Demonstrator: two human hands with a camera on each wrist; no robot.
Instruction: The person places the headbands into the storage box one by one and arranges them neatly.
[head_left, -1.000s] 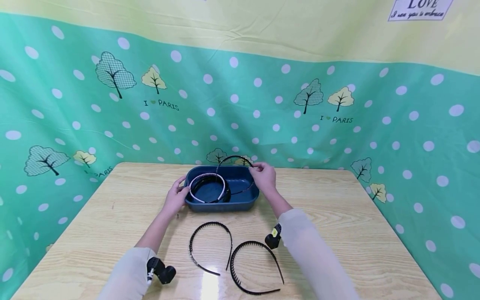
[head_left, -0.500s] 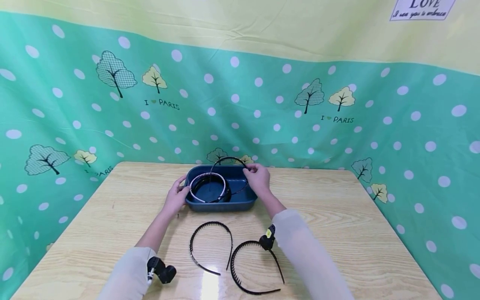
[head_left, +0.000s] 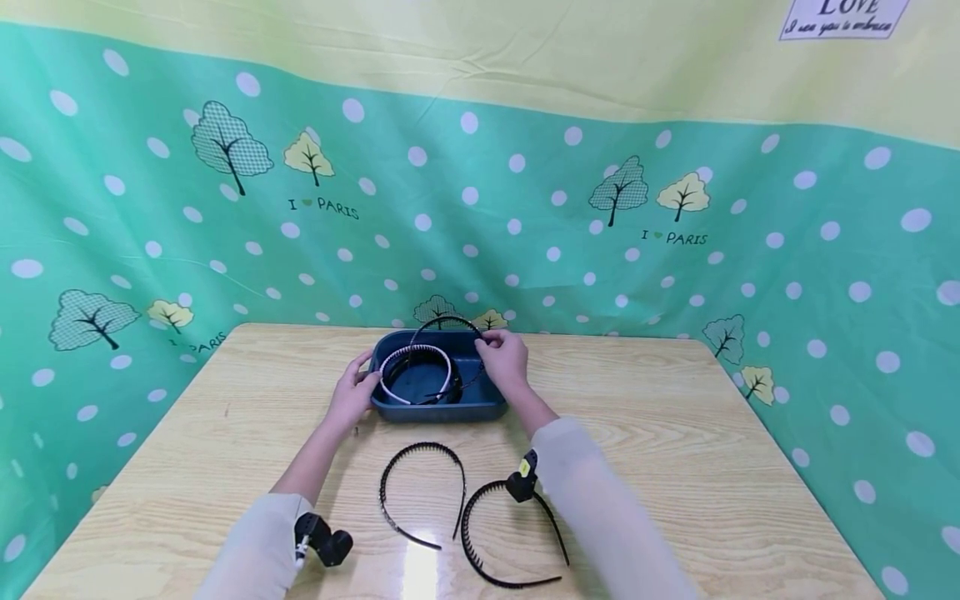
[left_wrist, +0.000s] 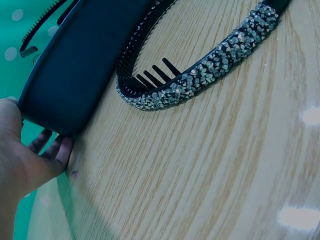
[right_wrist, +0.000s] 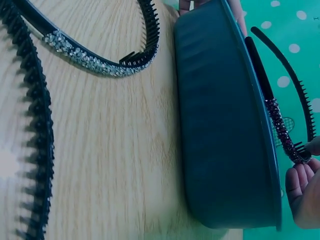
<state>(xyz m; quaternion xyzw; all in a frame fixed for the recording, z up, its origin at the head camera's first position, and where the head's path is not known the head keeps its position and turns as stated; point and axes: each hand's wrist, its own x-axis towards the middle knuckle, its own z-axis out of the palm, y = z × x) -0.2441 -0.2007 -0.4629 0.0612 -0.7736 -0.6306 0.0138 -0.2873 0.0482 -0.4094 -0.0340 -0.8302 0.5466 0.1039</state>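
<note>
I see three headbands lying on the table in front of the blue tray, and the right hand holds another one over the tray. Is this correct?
Not quite: the head view shows two headbands on the table before the blue tray, not three. The right hand does hold another headband over the tray.

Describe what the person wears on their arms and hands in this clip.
Both hands, left hand and right hand, are bare. Pale cream long sleeves cover the forearms, leaving the wrists uncovered. A small black camera is strapped under each forearm; the right one bears a yellow mark.
</note>
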